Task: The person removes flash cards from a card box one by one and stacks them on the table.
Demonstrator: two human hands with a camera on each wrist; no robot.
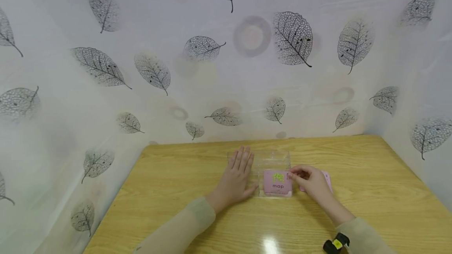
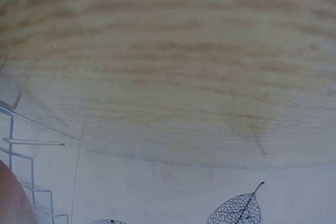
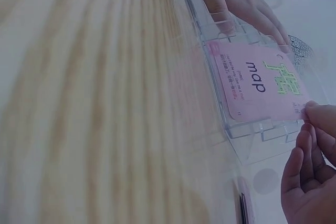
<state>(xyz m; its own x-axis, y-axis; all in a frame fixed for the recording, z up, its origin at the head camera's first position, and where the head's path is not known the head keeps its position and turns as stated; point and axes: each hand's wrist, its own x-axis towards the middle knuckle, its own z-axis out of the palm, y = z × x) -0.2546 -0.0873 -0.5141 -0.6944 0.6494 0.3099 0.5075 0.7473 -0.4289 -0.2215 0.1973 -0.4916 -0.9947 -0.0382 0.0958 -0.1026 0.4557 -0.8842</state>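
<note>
A pink flashcard [image 1: 277, 183] printed "map" with a green drawing stands in the right front part of a clear, stepped plastic card holder [image 1: 272, 155]. My right hand [image 1: 310, 181] pinches the card's upper right corner between thumb and fingers, as the right wrist view also shows on the flashcard [image 3: 257, 82]. On the holder's left side rests my left hand [image 1: 236, 181], fingers straight and thumb out beside the card. More pink cards [image 1: 327, 179] lie on the table, partly hidden behind my right hand.
The wooden table [image 1: 159, 191] runs back to a pale wall covering [image 1: 219, 81] with a leaf print, which also closes off both sides. A black strap device [image 1: 336, 243] sits on the right wrist.
</note>
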